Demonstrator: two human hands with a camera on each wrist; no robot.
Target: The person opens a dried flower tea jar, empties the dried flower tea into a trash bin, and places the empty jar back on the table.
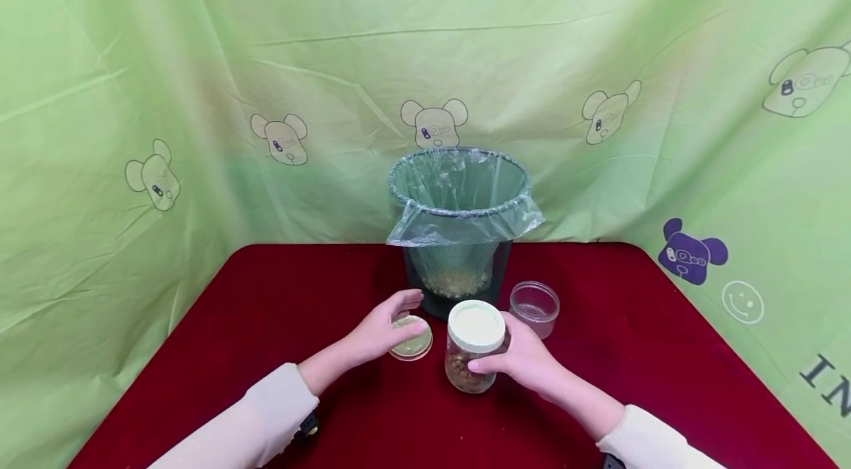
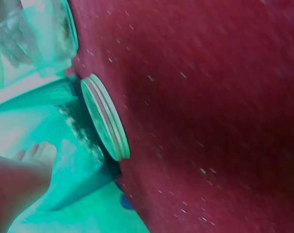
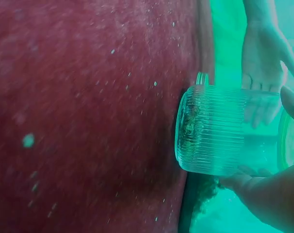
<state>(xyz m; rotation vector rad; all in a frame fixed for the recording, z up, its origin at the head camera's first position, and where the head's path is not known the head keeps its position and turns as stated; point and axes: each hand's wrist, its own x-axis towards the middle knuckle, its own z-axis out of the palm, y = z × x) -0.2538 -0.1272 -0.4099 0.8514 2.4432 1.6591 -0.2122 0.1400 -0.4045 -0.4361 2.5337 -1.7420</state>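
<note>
My right hand (image 1: 528, 358) grips a clear ribbed jar (image 1: 470, 371) from its right side, thumb across the front and fingers behind. The jar has a white lid (image 1: 476, 324) on top and brown bits in its lower part. It is upright, its base right at the red cloth in the right wrist view. To its left lies a round flat lid (image 1: 414, 346) with a ridged rim, seen edge-on in the left wrist view. Over this lid my left hand (image 1: 380, 327) reaches with extended fingers and thumb apart, holding nothing.
Behind the jar stands a mesh waste bin (image 1: 459, 262) lined with a clear plastic bag (image 1: 465, 225), pale matter showing at its bottom. A low clear round container (image 1: 535, 306) is right of it. A red cloth (image 1: 299, 292) covers the table; green curtains (image 1: 332, 48) surround it.
</note>
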